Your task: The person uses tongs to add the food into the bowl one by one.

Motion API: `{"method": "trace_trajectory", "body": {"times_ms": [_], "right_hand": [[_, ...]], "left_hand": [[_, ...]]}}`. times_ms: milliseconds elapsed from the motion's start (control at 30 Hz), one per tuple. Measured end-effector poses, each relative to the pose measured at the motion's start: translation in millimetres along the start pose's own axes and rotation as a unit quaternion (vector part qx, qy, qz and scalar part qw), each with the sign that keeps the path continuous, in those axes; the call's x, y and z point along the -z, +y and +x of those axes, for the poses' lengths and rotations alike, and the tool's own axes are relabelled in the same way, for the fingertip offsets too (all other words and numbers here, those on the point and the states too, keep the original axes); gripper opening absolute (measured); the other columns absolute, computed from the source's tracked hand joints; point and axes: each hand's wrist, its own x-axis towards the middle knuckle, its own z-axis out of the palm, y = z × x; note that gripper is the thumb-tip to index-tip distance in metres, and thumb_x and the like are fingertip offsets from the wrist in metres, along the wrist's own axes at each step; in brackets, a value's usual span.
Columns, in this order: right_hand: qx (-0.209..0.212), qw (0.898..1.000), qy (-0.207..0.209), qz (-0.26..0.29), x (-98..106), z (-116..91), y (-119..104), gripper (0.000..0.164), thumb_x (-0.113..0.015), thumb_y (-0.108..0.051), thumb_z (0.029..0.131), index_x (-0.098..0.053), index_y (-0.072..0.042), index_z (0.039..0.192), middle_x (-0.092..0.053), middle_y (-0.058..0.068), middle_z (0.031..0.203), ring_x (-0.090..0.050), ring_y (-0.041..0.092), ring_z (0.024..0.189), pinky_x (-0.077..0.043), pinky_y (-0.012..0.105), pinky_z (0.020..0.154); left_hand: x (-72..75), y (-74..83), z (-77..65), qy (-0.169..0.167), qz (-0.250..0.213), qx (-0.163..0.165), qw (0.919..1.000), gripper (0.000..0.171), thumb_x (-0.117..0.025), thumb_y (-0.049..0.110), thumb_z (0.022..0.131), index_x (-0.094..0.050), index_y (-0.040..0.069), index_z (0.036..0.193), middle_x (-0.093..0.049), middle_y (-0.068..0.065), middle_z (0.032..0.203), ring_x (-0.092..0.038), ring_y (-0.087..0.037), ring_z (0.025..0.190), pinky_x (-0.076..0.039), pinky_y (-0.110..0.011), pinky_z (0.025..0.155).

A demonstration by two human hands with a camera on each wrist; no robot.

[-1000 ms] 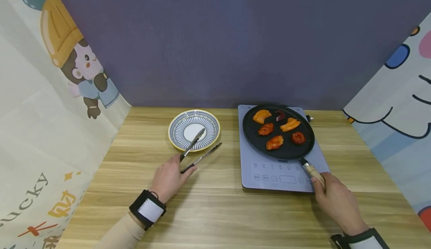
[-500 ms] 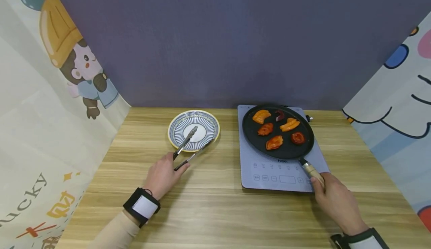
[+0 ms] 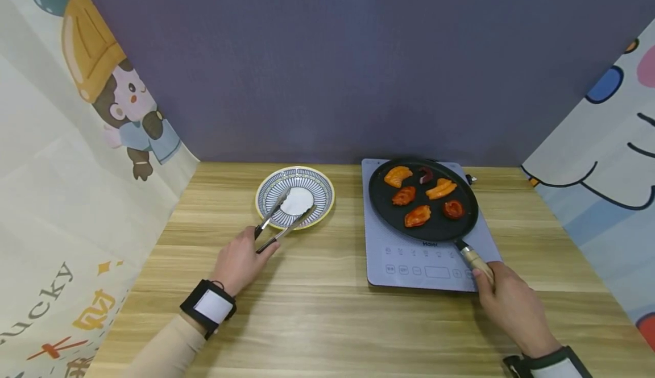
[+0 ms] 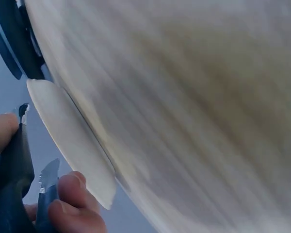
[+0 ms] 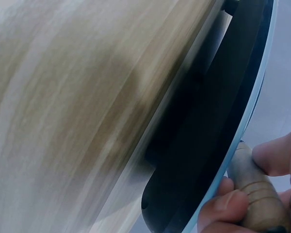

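My left hand (image 3: 240, 258) holds a pair of tongs (image 3: 295, 224) with dark grips, their metal arms spread over the plate (image 3: 324, 183). Nothing is between the tong tips. That round plate has a yellow rim and blue radiating lines. On the right, my right hand (image 3: 514, 304) grips the wooden handle (image 3: 478, 264) of a flat black frying pan (image 3: 381, 204). Several food pieces lie in it: orange slices (image 3: 398, 177), reddish-brown pieces like chicken wings (image 3: 417, 216), a red round piece (image 3: 453, 210) and a dark red curl (image 3: 425, 175). The right wrist view shows fingers around the handle (image 5: 257, 194).
The pan stands on a pale induction cooktop (image 3: 378, 264) with touch controls along its front. Both sit on a wooden table (image 3: 327, 327). A dark purple panel (image 3: 327, 71) rises behind, and printed cartoon sheets (image 3: 61, 196) border the sides.
My left hand has moved left and slightly up, bringing the tong tips leftward so both lie over the plate. The right hand, pan and food have stayed in place.
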Motion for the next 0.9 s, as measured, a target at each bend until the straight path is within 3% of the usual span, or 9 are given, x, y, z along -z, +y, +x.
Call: {"method": "trace_trajectory", "body": {"times_ms": [667,900], "right_hand": [[-0.008,1.0,-0.005,-0.005,-1,1,-1,0.03,-0.054,-0.024,0.097,-0.053,0.005,0.099,-0.045,0.007,0.071,-0.044,0.021,0.058,-0.029,0.032,0.047],[-0.004,1.0,0.003,-0.006,-2,0,0,0.029,-0.055,-0.025,0.097,-0.053,0.004,0.098,-0.045,0.007,0.071,-0.044,0.021,0.058,-0.029,0.032,0.046]], "left_hand": [[9.8,-26.4,11.4,-0.01,0.012,0.019,0.9997,0.058,-0.067,0.055,0.082,-0.053,-0.001,0.088,-0.047,-0.007,0.061,-0.047,-0.024,0.051,-0.031,-0.035,0.041],[11.5,-32.9,13.9,-0.03,0.015,0.019,0.9993,0.058,-0.066,0.055,0.083,-0.053,-0.001,0.09,-0.047,-0.007,0.062,-0.047,-0.023,0.052,-0.033,-0.035,0.043]]}}
